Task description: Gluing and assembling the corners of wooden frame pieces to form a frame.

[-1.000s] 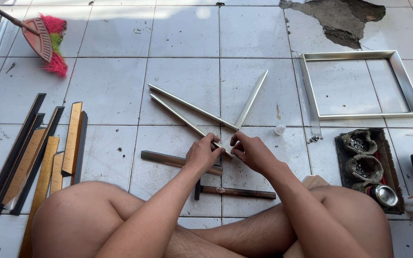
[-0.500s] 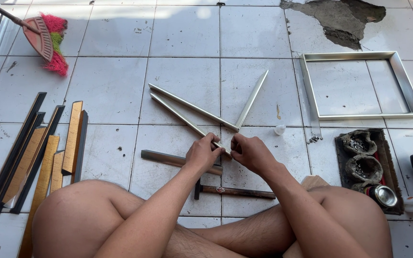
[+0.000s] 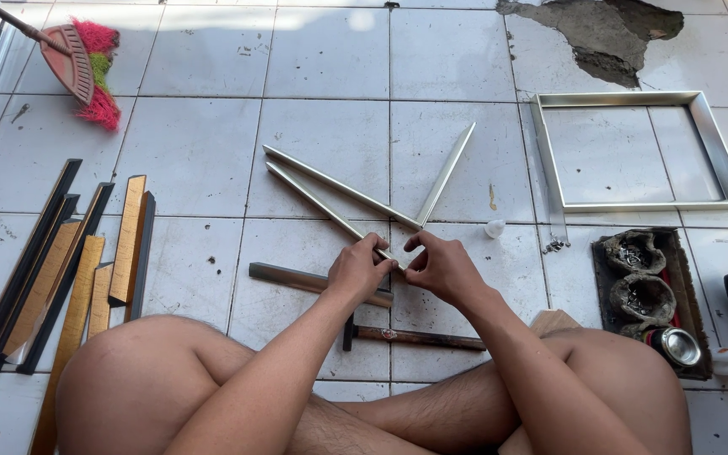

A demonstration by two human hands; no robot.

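Note:
Three thin silver frame strips (image 3: 340, 190) fan out on the white tiled floor and meet at a point in front of me. My left hand (image 3: 361, 268) and my right hand (image 3: 441, 268) pinch the strips at that meeting point, fingertips nearly touching each other. One strip (image 3: 446, 173) slants up to the right; the other two run up to the left. A dark flat bar (image 3: 297, 279) lies under my left wrist, and a hammer (image 3: 419, 338) lies just behind my hands, near my legs.
An assembled silver rectangular frame (image 3: 638, 205) lies at the right. Dark and wooden moulding strips (image 3: 69, 270) are stacked at the left. A broom (image 3: 77, 63) is at the top left. A dark tray with tins (image 3: 650, 299) sits at the right. A small white cap (image 3: 495, 228) lies nearby.

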